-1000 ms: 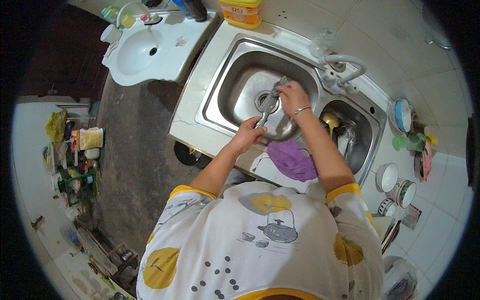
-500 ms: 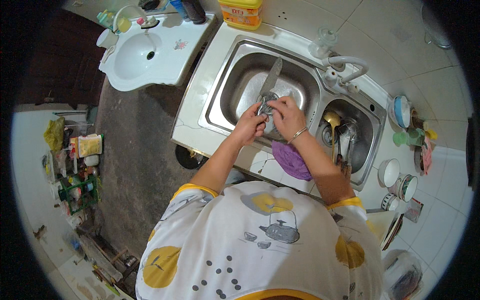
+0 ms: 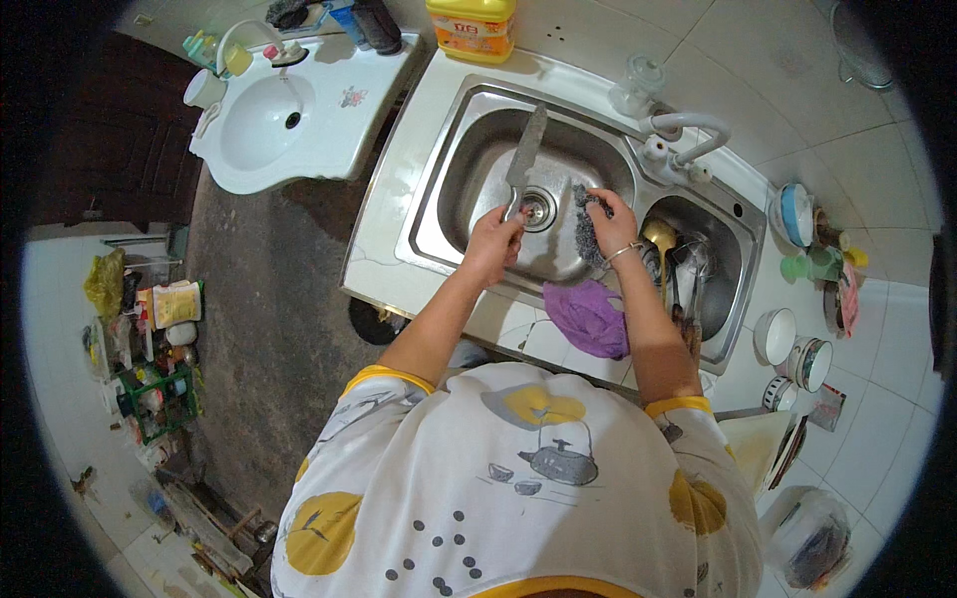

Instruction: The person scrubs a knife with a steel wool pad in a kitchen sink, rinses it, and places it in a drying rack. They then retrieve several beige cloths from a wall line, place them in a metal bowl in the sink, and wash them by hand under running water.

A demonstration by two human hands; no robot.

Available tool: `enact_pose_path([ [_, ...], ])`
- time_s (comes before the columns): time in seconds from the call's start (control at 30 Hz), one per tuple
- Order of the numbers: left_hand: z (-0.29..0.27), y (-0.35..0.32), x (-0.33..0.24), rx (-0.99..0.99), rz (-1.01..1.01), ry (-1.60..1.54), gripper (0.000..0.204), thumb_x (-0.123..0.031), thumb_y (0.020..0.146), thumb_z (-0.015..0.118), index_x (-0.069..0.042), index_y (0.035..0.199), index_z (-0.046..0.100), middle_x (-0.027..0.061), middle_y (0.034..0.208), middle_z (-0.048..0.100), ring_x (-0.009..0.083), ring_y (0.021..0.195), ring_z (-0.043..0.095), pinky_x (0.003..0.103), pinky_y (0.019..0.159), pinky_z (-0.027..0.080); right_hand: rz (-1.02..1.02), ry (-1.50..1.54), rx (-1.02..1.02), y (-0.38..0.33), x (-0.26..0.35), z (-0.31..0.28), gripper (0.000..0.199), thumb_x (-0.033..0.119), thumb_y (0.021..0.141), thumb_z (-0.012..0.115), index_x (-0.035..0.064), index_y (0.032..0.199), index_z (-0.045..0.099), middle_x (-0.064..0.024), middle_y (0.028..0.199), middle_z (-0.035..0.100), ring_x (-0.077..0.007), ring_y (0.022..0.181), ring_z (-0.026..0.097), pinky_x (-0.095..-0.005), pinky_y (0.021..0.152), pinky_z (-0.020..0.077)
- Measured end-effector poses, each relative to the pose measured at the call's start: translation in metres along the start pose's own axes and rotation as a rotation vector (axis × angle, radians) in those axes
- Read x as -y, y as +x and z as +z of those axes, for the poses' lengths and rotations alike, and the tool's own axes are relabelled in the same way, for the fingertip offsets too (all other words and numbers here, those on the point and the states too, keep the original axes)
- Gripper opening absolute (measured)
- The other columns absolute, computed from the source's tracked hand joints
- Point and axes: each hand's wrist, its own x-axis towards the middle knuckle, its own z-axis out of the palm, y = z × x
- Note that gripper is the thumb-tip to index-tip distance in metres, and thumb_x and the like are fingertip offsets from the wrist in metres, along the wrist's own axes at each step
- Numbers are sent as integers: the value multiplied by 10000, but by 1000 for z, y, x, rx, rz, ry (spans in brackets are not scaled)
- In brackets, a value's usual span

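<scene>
My left hand (image 3: 492,245) is closed around the handle of a kitchen knife (image 3: 527,149), whose long blade points away from me over the larger basin (image 3: 471,179) of the steel sink. In my right hand (image 3: 615,223) is a grey steel wool scrubber (image 3: 585,231), gripped by the fingers and held apart from the knife at the basin's right side. The drain (image 3: 539,208) shows between the two hands. A purple cloth (image 3: 588,318) lies bunched on the near counter edge, below my right wrist.
In the smaller basin, a gold-coloured ladle (image 3: 660,237) lies with other utensils. A faucet (image 3: 698,130) arches behind the sink. Bowls (image 3: 776,337) stand on the right counter, and a yellow tub (image 3: 473,30) sits at the back. A white washbasin (image 3: 249,164) is at the left.
The scrubber was at the knife's handle with both hands together. Now my right hand has drawn it away to the right, while my left hand still holds the knife.
</scene>
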Motion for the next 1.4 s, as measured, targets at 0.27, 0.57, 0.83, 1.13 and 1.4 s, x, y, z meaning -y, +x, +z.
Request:
enact_pose_path([
  [0.27,14,10,5,-220,-55,-270,415,-471,938,353,-95,878,519,8,601,471,76,402,356,224,345,248,-494,-198,194,-46,83,34,346,99,741,581,130,1085,603,-141,978,543,-317,882,572,-367,773,484],
  [0.57,36,3,-14,-381,-34,-297,452,-497,943,302,-108,849,512,8,631,491,96,452,401,241,385,299,-382,-352,327,-39,81,43,294,97,730,584,172,1009,637,-136,925,541,-323,843,583,-396,729,497],
  [0.83,25,11,-11,-210,-66,-241,684,-662,875,228,-68,999,545,62,721,560,150,606,511,284,545,414,-325,-471,288,-34,93,39,298,94,732,566,176,1008,643,-123,922,531,-304,783,592,-391,688,497],
  [1.13,13,28,13,-32,-56,-427,453,-380,968,294,-58,1214,497,104,955,615,190,834,600,302,670,497,-356,-461,416,-46,82,20,314,72,724,568,175,1009,649,-113,940,535,-290,812,591,-376,712,495],
  [1.4,16,37,35,155,25,-549,286,-307,955,369,-82,998,540,47,779,597,108,531,508,204,377,316,-305,-385,185,-9,72,16,287,121,759,562,151,1032,644,-139,988,548,-320,825,598,-385,732,502],
])
